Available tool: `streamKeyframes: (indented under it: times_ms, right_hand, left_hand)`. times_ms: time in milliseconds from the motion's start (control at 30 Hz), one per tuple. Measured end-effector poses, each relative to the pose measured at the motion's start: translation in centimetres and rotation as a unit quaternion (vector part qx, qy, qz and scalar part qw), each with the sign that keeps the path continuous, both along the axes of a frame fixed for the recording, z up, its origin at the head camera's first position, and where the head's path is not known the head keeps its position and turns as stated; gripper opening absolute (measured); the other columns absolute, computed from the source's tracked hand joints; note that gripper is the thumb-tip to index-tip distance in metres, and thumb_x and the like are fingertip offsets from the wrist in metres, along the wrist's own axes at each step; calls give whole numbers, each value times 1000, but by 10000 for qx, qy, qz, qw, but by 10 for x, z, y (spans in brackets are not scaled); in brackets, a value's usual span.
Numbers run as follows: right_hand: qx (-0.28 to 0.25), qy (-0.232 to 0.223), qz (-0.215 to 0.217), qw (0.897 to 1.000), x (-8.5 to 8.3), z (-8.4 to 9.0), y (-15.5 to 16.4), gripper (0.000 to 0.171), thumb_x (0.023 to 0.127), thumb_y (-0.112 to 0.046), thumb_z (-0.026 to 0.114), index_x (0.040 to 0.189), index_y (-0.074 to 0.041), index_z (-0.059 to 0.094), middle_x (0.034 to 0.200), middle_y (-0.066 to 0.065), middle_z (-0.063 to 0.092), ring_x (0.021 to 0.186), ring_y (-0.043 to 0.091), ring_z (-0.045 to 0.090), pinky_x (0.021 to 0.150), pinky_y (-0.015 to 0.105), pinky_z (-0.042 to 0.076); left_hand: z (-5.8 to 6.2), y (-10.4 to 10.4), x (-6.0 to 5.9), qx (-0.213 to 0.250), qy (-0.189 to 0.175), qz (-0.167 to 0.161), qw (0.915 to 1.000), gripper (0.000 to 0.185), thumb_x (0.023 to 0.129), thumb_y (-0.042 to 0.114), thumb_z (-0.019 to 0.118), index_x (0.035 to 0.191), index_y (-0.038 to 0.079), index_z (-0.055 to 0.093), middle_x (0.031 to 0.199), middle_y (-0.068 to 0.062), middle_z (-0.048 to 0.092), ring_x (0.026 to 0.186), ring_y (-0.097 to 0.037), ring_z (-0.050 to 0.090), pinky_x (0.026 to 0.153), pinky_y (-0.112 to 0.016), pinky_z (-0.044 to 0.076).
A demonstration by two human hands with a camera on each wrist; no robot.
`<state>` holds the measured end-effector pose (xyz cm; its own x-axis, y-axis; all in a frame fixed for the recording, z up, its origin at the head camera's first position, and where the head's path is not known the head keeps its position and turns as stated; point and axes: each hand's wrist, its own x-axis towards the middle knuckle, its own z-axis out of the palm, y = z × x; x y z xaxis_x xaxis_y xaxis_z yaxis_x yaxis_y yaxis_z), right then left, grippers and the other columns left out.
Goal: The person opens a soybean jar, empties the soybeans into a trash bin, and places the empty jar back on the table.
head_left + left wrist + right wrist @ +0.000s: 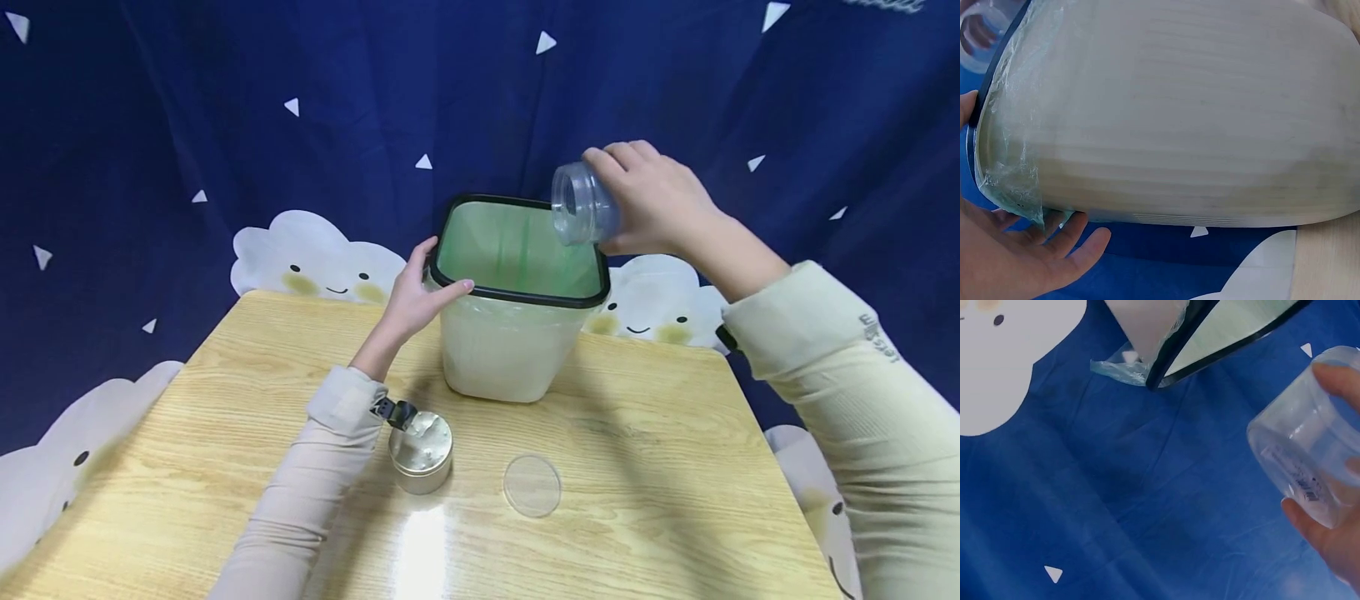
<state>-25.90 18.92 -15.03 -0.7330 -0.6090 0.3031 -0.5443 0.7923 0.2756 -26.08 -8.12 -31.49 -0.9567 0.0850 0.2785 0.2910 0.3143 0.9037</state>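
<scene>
A white trash bin with a black rim and a thin green liner stands upright toward the back of the table. My left hand holds its left front corner, thumb over the rim and fingers spread along the outer side. In the left wrist view, the liner's crinkled edge hangs down outside under the rim. My right hand grips a clear plastic jar above the bin's right side. The jar lies tilted on its side, its uncapped mouth facing left; a printed label shows on its base.
A round silver tin stands on the wooden table beside my left forearm. To its right lies a clear round disc. Behind the table hangs a dark blue curtain with white triangles and smiling clouds.
</scene>
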Motion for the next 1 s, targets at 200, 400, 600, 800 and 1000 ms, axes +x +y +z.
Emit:
streamKeyframes:
  times_ms: [200, 400, 600, 800, 1000]
  right_hand:
    - [-1173, -418, 427, 9913, 14, -5, 14, 93, 51, -23, 85, 130, -3, 40, 119, 19, 49, 107, 35, 43, 84, 55, 39]
    - [-2211, -726, 1036, 9670, 27, -21, 35, 94, 46, -18, 89, 127, -5, 44, 116, 12, 53, 97, 27, 50, 79, 48, 42]
    - [-2494, -630, 1041, 9607, 42, -38, 51, 99, 43, -17, 89, 129, -6, 42, 114, 11, 55, 95, 25, 51, 77, 36, 41]
    - [-2832, -500, 1209, 9501, 58, -57, 62, 104, 39, -13, 90, 130, -5, 42, 114, 12, 57, 92, 22, 52, 76, 14, 35]
    - [-3162, -492, 1318, 9382, 71, -81, 69, 105, 36, -9, 91, 129, -2, 42, 113, 13, 58, 89, 20, 54, 77, 14, 39]
  left_hand:
    - [0, -1, -2, -17, 3, 27, 10000, 85, 77, 33, 70, 143, 11, 23, 146, -13, 25, 133, -24, 23, 106, -38, 23]
    - [-1, -1, -3, -49, 21, 29, 10000, 85, 76, 32, 71, 143, 10, 23, 146, -13, 25, 133, -23, 23, 106, -37, 23]
    - [-1, -1, -3, -33, 47, 24, 10000, 85, 76, 32, 71, 143, 10, 24, 146, -13, 26, 133, -23, 23, 106, -37, 23]
    - [-1, 0, -3, -39, 8, 40, 10000, 84, 76, 32, 70, 143, 11, 24, 145, -13, 26, 132, -23, 24, 106, -37, 23]
    - [0, -1, -2, -59, -32, 48, 10000, 84, 77, 33, 70, 143, 13, 24, 146, -13, 26, 132, -24, 24, 105, -38, 23]
